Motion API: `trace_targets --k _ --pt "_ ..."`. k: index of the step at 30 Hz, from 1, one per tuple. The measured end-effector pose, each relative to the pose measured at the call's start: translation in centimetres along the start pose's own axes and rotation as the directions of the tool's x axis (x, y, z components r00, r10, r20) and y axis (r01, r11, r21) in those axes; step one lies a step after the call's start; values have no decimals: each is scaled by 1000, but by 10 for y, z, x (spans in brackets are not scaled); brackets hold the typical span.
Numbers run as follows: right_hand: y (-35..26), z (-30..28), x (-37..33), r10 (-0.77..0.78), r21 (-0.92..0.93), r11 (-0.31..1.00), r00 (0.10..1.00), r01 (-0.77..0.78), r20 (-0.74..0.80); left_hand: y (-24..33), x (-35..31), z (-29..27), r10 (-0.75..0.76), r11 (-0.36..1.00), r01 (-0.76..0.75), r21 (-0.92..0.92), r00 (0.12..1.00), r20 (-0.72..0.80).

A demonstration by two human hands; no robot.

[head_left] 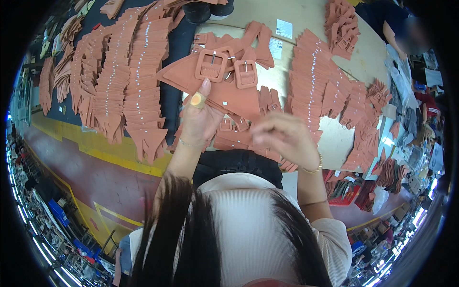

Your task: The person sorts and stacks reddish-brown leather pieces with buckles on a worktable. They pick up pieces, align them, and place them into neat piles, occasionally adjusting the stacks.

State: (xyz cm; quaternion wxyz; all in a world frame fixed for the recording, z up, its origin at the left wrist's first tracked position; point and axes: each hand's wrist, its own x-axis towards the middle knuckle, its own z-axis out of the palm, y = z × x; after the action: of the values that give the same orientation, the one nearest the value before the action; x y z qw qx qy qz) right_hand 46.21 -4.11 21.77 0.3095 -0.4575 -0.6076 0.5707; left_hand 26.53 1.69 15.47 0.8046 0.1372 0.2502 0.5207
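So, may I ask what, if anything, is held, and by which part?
The left hand holds terracotta pieces by their near edge, below a buckle; whether the right hand holds anything is unclear.

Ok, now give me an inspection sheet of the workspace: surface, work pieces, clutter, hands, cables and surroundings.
Surface: pale worktable, with a dark section at left.
Work pieces: terracotta pieces in hand, a large square buckle just above the thumb; fanned rows at left and right.
Clutter: two white paper labels toward the far edge.
Hands: left hand grips the pieces, thumb on top, with a yellowish wrap on it; right hand is blurred, grip unclear.
Cables: nothing seen.
Surroundings: another person's forearm at upper right; red crate at lower right; maroon-and-yellow floor at left.
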Motion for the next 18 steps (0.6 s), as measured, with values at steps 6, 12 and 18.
trace_targets --k 6,12,18 --pt "12 14 51 -461 -531 780 877 329 -133 0 -4 8 -35 999 35 14 998 43" --pt "19 13 56 -540 -627 665 841 405 -30 2 -10 11 -76 992 82 -93 995 63" --pt "26 12 55 -568 -654 625 823 427 -6 0 -12 17 -89 993 91 -77 996 32"
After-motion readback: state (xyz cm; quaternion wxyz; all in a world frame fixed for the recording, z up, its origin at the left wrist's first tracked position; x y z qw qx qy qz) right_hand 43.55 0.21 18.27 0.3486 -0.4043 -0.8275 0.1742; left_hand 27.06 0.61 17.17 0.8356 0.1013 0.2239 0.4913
